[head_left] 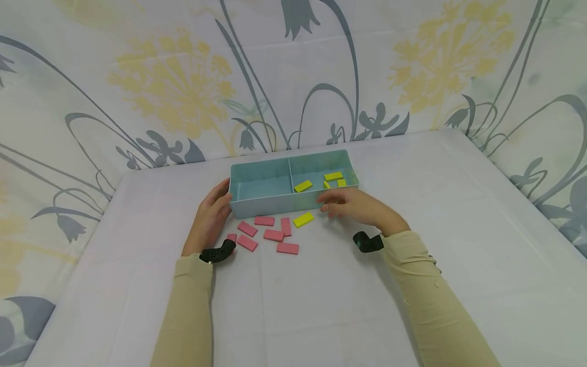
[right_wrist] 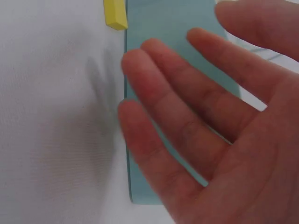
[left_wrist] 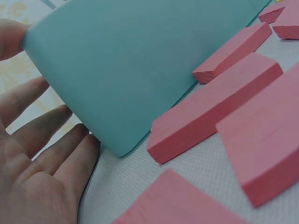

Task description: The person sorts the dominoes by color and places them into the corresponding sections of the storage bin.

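Observation:
A light blue box (head_left: 257,206) with two compartments stands on the table. My left hand (head_left: 208,219) rests against its left end; in the left wrist view the fingers (left_wrist: 49,123) reach out along that end and the thumb touches the rim corner. Several yellow blocks (head_left: 303,186) lie in the right compartment, while the left one holds nothing. My right hand (head_left: 350,206) hovers before the box's front right wall, fingers spread and holding nothing. One yellow block (head_left: 303,219) lies on the table just left of it. Several pink blocks (head_left: 273,235) lie scattered before the box.
A white cloth (head_left: 321,306) covers the table. Behind it and at both sides hangs a flower-patterned cloth (head_left: 275,76). Each wrist bears a small black camera, on the left (head_left: 217,252) and on the right (head_left: 368,242).

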Demonstrator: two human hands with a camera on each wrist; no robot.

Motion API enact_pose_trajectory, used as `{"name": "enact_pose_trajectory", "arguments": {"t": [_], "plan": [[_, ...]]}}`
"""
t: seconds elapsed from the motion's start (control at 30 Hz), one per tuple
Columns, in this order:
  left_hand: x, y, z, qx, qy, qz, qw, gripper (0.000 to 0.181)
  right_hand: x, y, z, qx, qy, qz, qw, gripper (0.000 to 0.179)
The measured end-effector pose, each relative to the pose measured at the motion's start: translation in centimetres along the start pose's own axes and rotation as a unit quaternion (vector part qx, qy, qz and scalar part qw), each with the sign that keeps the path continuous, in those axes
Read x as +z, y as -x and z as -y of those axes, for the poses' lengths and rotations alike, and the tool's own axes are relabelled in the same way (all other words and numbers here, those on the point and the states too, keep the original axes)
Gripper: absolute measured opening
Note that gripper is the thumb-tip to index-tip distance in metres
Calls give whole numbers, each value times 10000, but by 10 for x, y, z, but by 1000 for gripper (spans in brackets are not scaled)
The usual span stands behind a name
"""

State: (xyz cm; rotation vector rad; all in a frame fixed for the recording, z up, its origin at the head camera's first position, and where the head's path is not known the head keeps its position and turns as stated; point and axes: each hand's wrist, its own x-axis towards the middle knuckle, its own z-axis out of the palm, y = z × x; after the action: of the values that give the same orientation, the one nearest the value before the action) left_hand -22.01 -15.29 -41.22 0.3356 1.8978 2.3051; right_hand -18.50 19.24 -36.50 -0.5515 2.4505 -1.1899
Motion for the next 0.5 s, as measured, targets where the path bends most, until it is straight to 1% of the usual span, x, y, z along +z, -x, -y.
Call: {"name": "enact_pose_trajectory", "arguments": {"t": [0.1,0.23,0.4,0.5], "plan": [[0,0,0,-21,5,5,10000,52,2,-1,-3,70,182,128,9997,32],[0,0,-1,-11,64,28,10000,52,5,-2,-3,209,411,204,9987,32],[0,0,-1,-32,24,25,10000,50,10,-5,-2,316,632,178,9973,31],[0,0,-1,-45,-16,-3,10000,50,12,-6,-2,359,628,109,9973,31]]}}
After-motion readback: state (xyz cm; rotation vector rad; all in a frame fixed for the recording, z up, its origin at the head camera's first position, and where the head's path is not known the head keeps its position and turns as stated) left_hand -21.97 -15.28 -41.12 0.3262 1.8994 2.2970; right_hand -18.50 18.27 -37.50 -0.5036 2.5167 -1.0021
